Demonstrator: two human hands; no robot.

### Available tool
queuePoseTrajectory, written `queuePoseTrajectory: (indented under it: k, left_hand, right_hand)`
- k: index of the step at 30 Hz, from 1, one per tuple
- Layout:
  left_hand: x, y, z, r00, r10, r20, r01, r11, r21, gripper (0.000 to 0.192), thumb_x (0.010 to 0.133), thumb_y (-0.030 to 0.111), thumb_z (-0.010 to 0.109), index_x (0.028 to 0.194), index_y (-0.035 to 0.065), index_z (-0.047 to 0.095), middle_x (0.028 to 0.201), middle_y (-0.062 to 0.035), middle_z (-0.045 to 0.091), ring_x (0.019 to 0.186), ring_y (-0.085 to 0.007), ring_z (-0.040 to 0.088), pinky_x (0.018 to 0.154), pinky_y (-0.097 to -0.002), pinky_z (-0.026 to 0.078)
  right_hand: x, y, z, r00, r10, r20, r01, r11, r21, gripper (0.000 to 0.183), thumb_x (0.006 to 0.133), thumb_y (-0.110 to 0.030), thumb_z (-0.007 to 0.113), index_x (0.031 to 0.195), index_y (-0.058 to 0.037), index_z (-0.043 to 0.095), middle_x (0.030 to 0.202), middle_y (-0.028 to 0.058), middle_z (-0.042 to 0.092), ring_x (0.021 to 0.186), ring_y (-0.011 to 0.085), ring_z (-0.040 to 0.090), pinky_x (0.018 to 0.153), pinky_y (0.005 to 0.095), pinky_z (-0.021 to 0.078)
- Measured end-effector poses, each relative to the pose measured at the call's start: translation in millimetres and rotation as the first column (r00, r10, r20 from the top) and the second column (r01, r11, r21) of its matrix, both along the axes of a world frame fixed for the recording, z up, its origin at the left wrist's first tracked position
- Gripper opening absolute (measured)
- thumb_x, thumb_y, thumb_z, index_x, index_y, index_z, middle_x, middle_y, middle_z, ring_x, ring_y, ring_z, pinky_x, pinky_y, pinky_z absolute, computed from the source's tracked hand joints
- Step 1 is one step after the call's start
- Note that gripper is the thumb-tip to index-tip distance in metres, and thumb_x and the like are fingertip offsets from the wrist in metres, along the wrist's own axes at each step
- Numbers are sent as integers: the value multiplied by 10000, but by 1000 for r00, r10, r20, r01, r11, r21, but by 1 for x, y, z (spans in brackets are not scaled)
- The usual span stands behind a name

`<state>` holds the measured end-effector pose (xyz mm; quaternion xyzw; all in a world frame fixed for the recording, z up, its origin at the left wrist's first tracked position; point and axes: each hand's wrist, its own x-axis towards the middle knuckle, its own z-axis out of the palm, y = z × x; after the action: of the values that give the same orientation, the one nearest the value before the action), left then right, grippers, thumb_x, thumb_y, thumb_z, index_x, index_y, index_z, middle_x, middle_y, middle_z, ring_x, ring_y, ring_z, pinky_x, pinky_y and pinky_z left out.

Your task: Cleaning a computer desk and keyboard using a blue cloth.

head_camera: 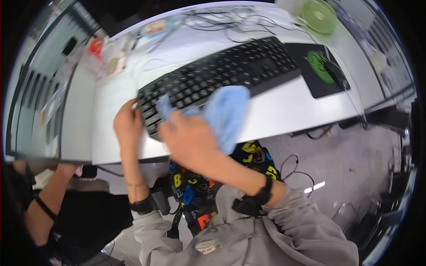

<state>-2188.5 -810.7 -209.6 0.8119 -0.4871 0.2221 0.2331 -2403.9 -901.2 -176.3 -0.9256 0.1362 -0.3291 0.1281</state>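
Observation:
A black computer keyboard (229, 68) lies slantwise on the white desk (279, 113), its left end nearer to me. My left hand (128, 121) grips the keyboard's left edge, the fingertips partly hidden. Over the lower left keys, my right hand (189, 139) presses a light blue cloth (229, 109), and it is blurred. Part of the cloth sticks out past the fingers onto the keys, while the rest hangs loosely to the right over the desk's front edge.
Right of the keyboard, a black mouse (336, 74) rests on a dark mouse pad (321, 88) with a green print. Behind are tangled cables (233, 21) and a green fan (318, 16). Plastic packets (105, 63) lie at the left. Another person's arm (50, 206) is at lower left.

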Motion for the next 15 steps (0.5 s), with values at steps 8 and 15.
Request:
queuePoseTrajectory:
  k: [8, 15]
  left_hand:
    - [-24, -13, 17, 941, 119, -317, -92, 991, 99, 267, 881, 74, 569, 1119, 23, 678, 721, -172, 634, 634, -304, 602, 631, -403, 460]
    - [-24, -6, 21, 966, 100, -240, -86, 994, 69, 245, 883, 74, 574, 1099, 10, 668, 874, -207, 675, 752, -358, 639, 701, -422, 494]
  right_hand:
    - [-25, -32, -19, 958, 281, 57, -278, 959, -49, 171, 728, -173, 662, 871, -96, 607, 887, 100, 554, 695, 250, 602, 655, 402, 479]
    - [-151, -183, 2, 978, -174, -111, 171, 984, -41, 163, 745, -109, 675, 903, -101, 639, 879, 83, 602, 799, 295, 646, 700, 403, 525]
